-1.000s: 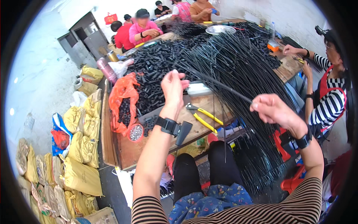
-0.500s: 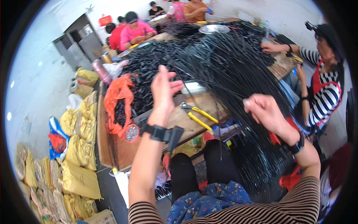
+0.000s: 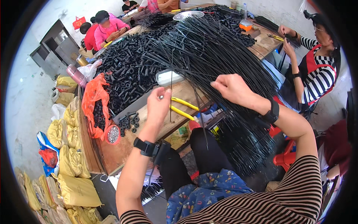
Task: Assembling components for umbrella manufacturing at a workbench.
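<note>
My left hand (image 3: 158, 105) is closed with curled fingers above the near edge of the table, beside yellow-handled pliers (image 3: 182, 112). A small shiny bit shows at its fingers, too small to name. Close to those fingertips a thin black rod (image 3: 171, 80) stands nearly upright; whether they touch it I cannot tell. My right hand (image 3: 234, 89) is pinched over a large bundle of long black rods (image 3: 223, 63); what lies between its fingertips is hidden. Left of the bundle spreads a heap of short black tubular parts (image 3: 128, 67).
A red bowl of small silvery pieces (image 3: 112, 134) stands by an orange plastic bag (image 3: 93, 108). Behind my left hand is a white tray (image 3: 167, 77). A co-worker in stripes (image 3: 317, 80) sits at the right; others sit at the far side. Yellow sacks (image 3: 76, 190) line the left.
My left hand has come down toward me, its spread fingers now curled. The right hand has shifted left and up. The co-worker at the right has brought both hands together. The view has shifted.
</note>
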{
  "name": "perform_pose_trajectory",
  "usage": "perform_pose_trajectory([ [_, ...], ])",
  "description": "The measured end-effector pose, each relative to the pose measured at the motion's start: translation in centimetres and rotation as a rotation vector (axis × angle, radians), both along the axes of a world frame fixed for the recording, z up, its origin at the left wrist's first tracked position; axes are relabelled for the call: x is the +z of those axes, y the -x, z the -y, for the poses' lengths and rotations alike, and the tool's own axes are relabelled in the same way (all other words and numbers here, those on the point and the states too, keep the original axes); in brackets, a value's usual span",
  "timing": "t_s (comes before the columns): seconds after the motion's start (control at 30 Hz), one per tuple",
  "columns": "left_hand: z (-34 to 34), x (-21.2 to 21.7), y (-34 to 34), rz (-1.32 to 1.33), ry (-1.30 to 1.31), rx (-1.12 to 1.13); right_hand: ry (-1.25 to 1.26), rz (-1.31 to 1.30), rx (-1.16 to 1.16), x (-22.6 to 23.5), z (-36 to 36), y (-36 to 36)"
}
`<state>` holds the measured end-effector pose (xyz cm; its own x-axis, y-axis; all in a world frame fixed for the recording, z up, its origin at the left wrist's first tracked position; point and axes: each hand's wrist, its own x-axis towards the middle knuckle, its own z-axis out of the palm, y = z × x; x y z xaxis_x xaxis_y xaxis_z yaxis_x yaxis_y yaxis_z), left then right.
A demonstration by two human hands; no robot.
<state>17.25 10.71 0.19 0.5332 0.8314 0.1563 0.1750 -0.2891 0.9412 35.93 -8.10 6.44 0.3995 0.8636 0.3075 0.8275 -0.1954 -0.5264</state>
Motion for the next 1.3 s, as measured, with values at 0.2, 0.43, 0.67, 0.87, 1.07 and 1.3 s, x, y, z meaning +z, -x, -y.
perform_pose_trajectory([
  [0.2, 5.0, 1.6, -3.5, -0.021, 0.269, -0.146, 0.12, 0.564, 0.075, -1.5, -1.2, -1.8],
  [0.43, 6.5, 1.4, -5.8, -0.019, 0.387, -0.303, 0.239, 0.849, -0.061, -0.5, -6.3, -2.4],
  [0.67, 5.3, 0.9, -5.1, -0.042, 0.291, -0.184, 0.381, 0.731, -0.01, 0.1, -7.0, -3.2],
  [0.87, 5.0, 0.5, -6.2, 0.037, 0.42, -0.317, 0.268, 0.646, 0.074, 0.1, -8.1, -2.7],
  [1.07, 4.5, 1.6, -7.7, 0.102, 0.756, -0.411, 0.321, 0.275, 0.273, 0.1, -8.6, -0.8],
  [1.3, 3.0, 0.2, -8.6, 0.182, 0.736, -0.236, 0.034, 0.421, 0.027, 1.9, -5.3, -2.5],
])
